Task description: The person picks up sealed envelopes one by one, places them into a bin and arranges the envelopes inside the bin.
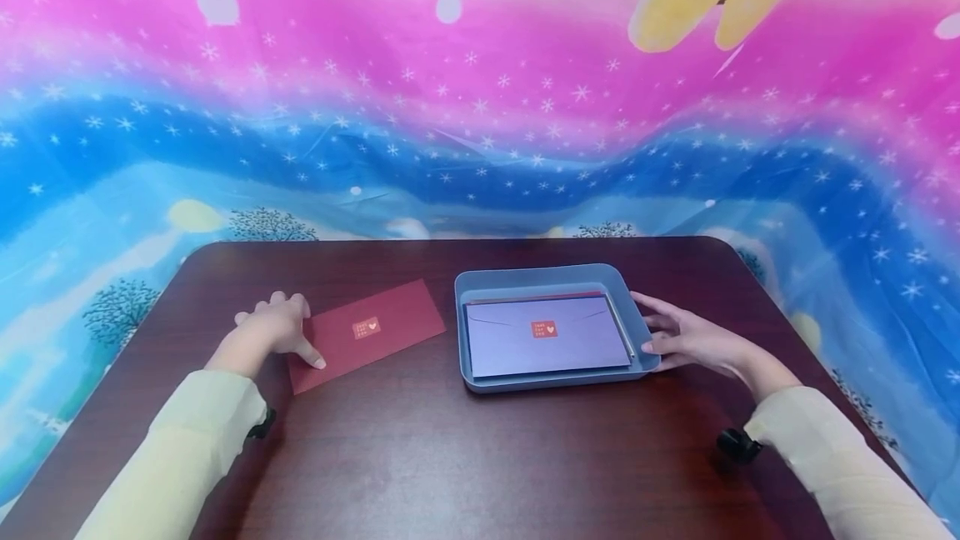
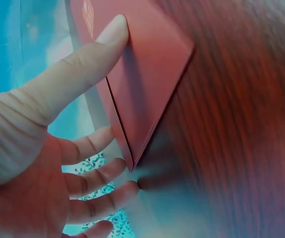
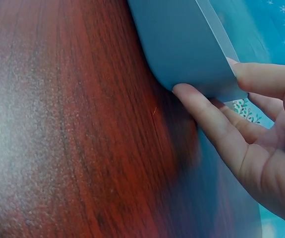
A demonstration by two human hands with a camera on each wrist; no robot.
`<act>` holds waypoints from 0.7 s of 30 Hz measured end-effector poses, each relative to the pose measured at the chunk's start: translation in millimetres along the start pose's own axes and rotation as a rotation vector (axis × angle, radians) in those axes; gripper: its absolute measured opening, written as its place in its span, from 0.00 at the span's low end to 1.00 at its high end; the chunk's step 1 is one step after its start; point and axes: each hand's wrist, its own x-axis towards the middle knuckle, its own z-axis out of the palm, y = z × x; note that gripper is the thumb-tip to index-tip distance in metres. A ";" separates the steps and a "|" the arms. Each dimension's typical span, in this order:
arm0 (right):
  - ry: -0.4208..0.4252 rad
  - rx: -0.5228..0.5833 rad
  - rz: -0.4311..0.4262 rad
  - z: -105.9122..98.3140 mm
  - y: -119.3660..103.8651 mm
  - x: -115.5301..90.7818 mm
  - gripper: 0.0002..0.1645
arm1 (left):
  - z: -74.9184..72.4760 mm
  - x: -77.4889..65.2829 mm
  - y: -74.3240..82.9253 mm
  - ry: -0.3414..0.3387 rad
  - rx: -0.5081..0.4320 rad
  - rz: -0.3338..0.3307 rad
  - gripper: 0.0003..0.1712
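Note:
A dark red envelope [image 1: 397, 315] with a small gold "just for you" heart label lies slanted on the left of the table. My left hand [image 1: 273, 325] is at its left end, the thumb [image 2: 113, 30] laid on top and the other fingers spread by its edge. Right of it stands a shallow blue-grey tray [image 1: 536, 277]. In the tray a lilac envelope [image 1: 510, 348] with a red label lies over another red one [image 1: 588, 294], beside a slim metallic stick [image 1: 620, 325]. My right hand [image 1: 697, 342] touches the tray's right end with extended, spread fingers [image 3: 201, 106].
The dark wood-grain table [image 1: 450, 457] has rounded far corners. A pink and blue patterned cloth [image 1: 390, 132] hangs behind it and at both sides. Black devices [image 1: 738, 445] are strapped at the cuffs of the pale sleeves [image 1: 832, 461].

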 end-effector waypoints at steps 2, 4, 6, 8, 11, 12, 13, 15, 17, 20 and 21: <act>0.000 -0.003 -0.003 -0.2 -0.3 -0.3 0.57 | -1.6 -0.3 -0.6 -0.009 0.001 -0.001 0.48; 0.001 -0.002 -0.004 -0.1 -0.5 -0.3 0.57 | -3.0 -0.4 -1.7 -0.017 -0.003 0.000 0.47; -0.001 -0.001 -0.005 0.1 -0.7 -0.2 0.57 | -4.0 -0.4 -3.1 -0.025 -0.020 0.001 0.46; -0.002 0.000 -0.005 0.2 -0.7 -0.3 0.57 | -4.7 0.0 -4.6 -0.032 -0.049 0.006 0.45; -0.003 0.004 -0.004 0.1 -0.4 -0.6 0.58 | -5.5 0.1 -6.8 -0.039 -0.117 0.045 0.43; -0.009 0.003 -0.009 0.0 0.0 -0.5 0.58 | -5.9 -0.2 -7.4 -0.040 -0.145 0.064 0.41; -0.009 0.004 -0.009 0.0 0.0 -0.4 0.57 | -6.2 -0.6 -8.2 -0.042 -0.173 0.085 0.40; -0.015 0.003 -0.013 -0.2 0.1 0.0 0.57 | -7.3 -1.5 -9.9 -0.045 -0.224 0.127 0.37; -0.020 0.002 -0.019 -0.1 -0.1 0.0 0.57 | -8.5 -2.6 -11.7 -0.045 -0.268 0.155 0.34; -0.016 0.005 -0.014 -0.4 -0.2 -0.4 0.57 | -10.2 -3.8 -14.5 -0.042 -0.315 0.174 0.31; -0.011 0.005 -0.009 -0.4 -0.3 -0.6 0.57 | -10.5 -4.0 -15.6 -0.040 -0.327 0.180 0.30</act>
